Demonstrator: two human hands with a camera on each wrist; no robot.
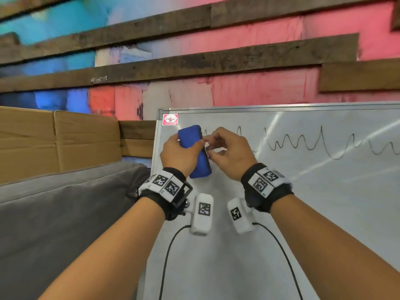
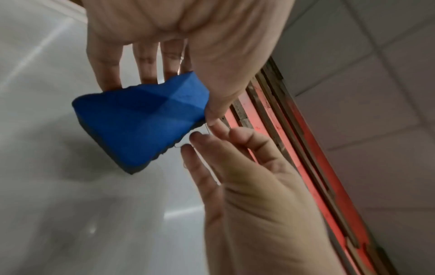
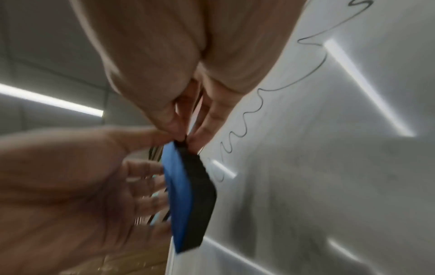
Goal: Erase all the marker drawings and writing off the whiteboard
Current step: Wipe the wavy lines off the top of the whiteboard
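A whiteboard (image 1: 303, 202) leans against the wall, with a black wavy marker line (image 1: 303, 144) running across its upper part. My left hand (image 1: 184, 152) grips a blue eraser (image 1: 190, 137) with a black felt face, held just off the board near its top left corner. In the left wrist view the thumb and fingers of the left hand (image 2: 164, 81) clamp the eraser (image 2: 141, 126). My right hand (image 1: 216, 148) is beside it. The right wrist view shows the right hand (image 3: 186, 134) pinching the top corner of the eraser (image 3: 188, 195). The wavy line (image 3: 259, 104) runs behind.
Cardboard boxes (image 1: 65, 137) stand left of the board, above a grey cushion (image 1: 54, 213). A red sticker (image 1: 170, 119) marks the board's top left corner. Dark wooden planks (image 1: 194, 68) cross the painted wall behind. The board's lower area shows no marks.
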